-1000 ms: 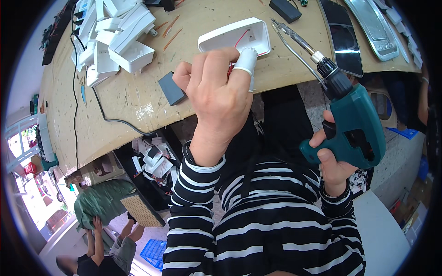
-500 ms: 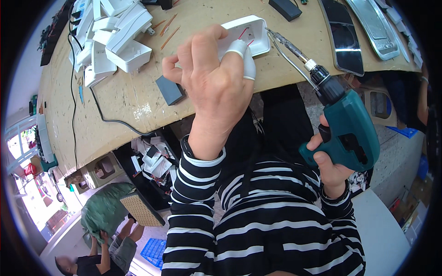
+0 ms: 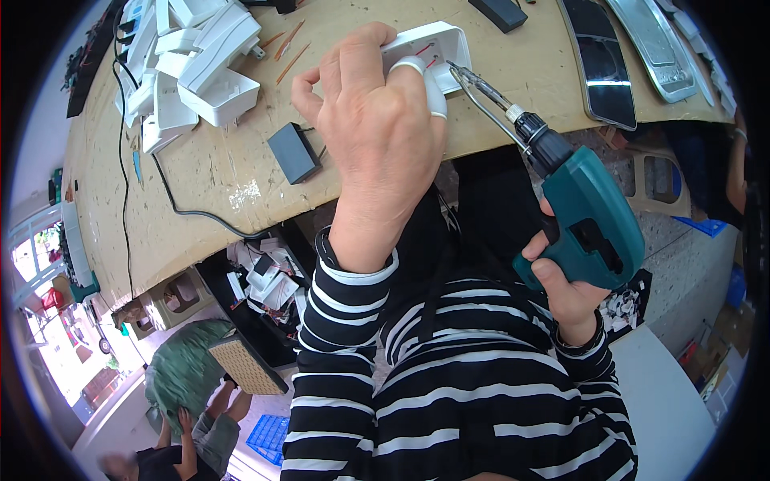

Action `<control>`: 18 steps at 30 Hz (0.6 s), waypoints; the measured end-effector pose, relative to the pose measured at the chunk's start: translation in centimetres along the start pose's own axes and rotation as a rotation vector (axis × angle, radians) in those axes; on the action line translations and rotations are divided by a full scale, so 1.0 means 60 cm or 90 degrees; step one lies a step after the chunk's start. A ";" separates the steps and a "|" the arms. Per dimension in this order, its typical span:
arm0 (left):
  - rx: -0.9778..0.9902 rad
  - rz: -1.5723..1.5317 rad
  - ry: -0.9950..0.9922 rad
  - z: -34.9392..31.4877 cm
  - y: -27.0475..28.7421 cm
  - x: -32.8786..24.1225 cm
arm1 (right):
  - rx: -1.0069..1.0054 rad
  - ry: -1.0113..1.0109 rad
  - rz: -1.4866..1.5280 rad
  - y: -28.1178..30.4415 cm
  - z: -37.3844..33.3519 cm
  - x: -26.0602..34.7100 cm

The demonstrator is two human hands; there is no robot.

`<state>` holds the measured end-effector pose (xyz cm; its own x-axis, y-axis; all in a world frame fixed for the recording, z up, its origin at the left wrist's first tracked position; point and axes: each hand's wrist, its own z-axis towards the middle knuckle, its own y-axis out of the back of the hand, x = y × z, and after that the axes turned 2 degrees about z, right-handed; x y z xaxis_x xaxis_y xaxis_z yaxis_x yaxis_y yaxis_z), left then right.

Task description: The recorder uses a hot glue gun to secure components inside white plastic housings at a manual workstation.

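Note:
My left hand (image 3: 377, 156) grips a white plastic housing (image 3: 455, 50) at the table's near edge, with white covers on its thumb and a finger. Thin red wires (image 3: 425, 50) show inside the housing; part of it is hidden behind my fingers. In my right hand (image 3: 565, 293) is a teal pistol-grip soldering gun (image 3: 597, 212), its wire-feed tube running beside the tip. The tip reaches the housing's open side near the wires; whether it touches anything there, I cannot tell. A dark grey rectangular block (image 3: 294, 152) lies left of my left hand.
Several white housings (image 3: 216, 96) are heaped at the far left, beside a black cable (image 3: 204, 212). At the right lie a glossy black panel (image 3: 597, 68) and a silver tray (image 3: 662, 52). Under the table stands a bin of white scraps (image 3: 273, 280). Another person handles a green sack (image 3: 188, 365).
The soldering gun has moved left and its tip has come inside the housing's outline. The housing has tilted in my left hand, its open side turning more toward the tip.

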<state>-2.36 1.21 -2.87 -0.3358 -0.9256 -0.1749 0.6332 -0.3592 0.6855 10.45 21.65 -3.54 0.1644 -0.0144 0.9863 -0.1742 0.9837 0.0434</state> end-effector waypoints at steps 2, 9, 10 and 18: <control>-0.006 0.004 -0.001 0.002 0.003 0.001 | 0.005 0.006 0.000 -0.002 0.003 0.001; 0.069 0.065 0.008 0.018 0.024 -0.013 | -0.008 0.010 -0.017 -0.004 0.007 0.001; 0.066 0.079 -0.014 0.020 0.025 -0.016 | -0.012 0.011 -0.019 -0.004 0.007 0.002; 0.070 0.064 -0.019 0.022 0.023 -0.013 | -0.015 0.004 -0.013 -0.007 0.018 0.009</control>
<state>-2.12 1.61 -0.84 -0.2963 -0.9515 -0.0823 0.5845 -0.2488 0.7723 9.56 21.02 -2.88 0.1736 -0.0341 0.9842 -0.1481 0.9871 0.0603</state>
